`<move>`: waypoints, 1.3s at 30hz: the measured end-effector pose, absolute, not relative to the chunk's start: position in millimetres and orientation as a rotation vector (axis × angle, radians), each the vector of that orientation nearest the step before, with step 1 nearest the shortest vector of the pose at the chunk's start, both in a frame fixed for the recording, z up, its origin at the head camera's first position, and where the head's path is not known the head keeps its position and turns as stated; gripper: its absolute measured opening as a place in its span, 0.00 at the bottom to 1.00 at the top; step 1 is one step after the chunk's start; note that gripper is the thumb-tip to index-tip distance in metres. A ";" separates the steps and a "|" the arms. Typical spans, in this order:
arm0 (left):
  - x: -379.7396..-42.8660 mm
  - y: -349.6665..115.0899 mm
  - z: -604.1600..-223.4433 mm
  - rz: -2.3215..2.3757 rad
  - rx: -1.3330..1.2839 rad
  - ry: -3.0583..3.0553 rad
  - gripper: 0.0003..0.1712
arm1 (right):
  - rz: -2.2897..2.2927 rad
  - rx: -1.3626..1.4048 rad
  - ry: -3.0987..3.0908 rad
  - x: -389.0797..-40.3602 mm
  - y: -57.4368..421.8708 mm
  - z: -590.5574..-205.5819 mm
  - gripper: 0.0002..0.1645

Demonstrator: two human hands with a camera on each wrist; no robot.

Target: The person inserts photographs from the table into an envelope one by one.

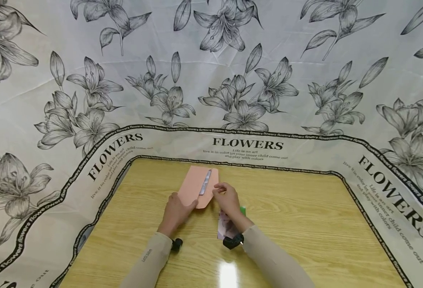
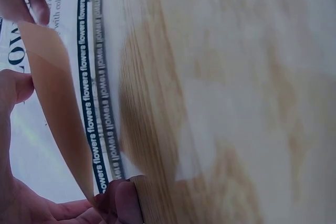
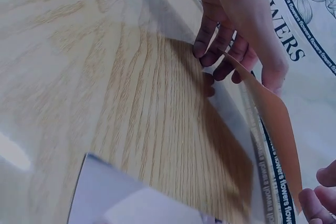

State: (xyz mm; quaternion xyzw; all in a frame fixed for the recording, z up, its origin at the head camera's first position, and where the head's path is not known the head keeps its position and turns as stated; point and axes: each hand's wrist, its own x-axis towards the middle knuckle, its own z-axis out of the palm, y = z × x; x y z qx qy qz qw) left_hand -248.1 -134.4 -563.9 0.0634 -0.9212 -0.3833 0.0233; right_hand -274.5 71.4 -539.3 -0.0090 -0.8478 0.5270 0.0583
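A pink envelope (image 1: 188,186) is held up over the table, slanting away toward the back. My left hand (image 1: 177,212) grips its lower left part, thumb on the near face and fingers behind; in the right wrist view the left fingers (image 3: 223,45) show behind the paper edge. My right hand (image 1: 227,198) pinches the envelope's right edge, by the flap, between thumb and fingers. A grey-blue printed paper piece (image 1: 205,184) shows in the long opening of the envelope. Below my right wrist lies a picture card (image 1: 225,229), partly hidden by that arm.
The wood-grain table (image 1: 298,216) reaches to a white cloth backdrop (image 1: 247,150) printed with flowers and lettering. A black wrist strap (image 1: 233,241) sits on the right wrist, another black device (image 1: 176,245) on the left. Light glares off the table's front.
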 end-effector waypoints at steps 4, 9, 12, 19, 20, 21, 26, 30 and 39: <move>-246.8 -135.7 -562.6 -1.200 0.186 -2.837 0.54 | 1.568 0.003 -2.603 -270.3 84.4 -540.3 0.14; -246.5 -136.4 -561.5 -1.197 0.176 -2.847 0.54 | 1.514 0.051 -2.633 -260.1 101.7 -537.7 0.13; -245.9 -135.7 -561.9 -1.200 0.176 -2.853 0.54 | 1.510 0.045 -2.649 -250.6 112.4 -536.6 0.15; -246.8 -135.2 -563.3 -1.192 0.186 -2.869 0.55 | 1.480 0.006 -2.694 -231.2 133.3 -534.1 0.17; -247.1 -135.2 -563.4 -1.188 0.189 -2.872 0.55 | 1.469 0.004 -2.703 -229.0 135.9 -534.2 0.17; -247.2 -135.1 -563.4 -1.185 0.190 -2.873 0.55 | 1.463 0.001 -2.709 -226.7 138.3 -534.3 0.17; -248.3 -135.1 -563.7 -1.185 0.189 -2.872 0.55 | 1.415 0.023 -2.765 -213.9 151.1 -537.3 0.21; -248.1 -135.0 -564.1 -1.176 0.191 -2.880 0.54 | 1.364 0.020 -2.817 -201.8 160.1 -542.2 0.26; -246.3 -134.2 -562.2 -1.183 0.182 -2.860 0.54 | 1.062 -0.031 -2.935 -181.5 168.2 -544.3 0.37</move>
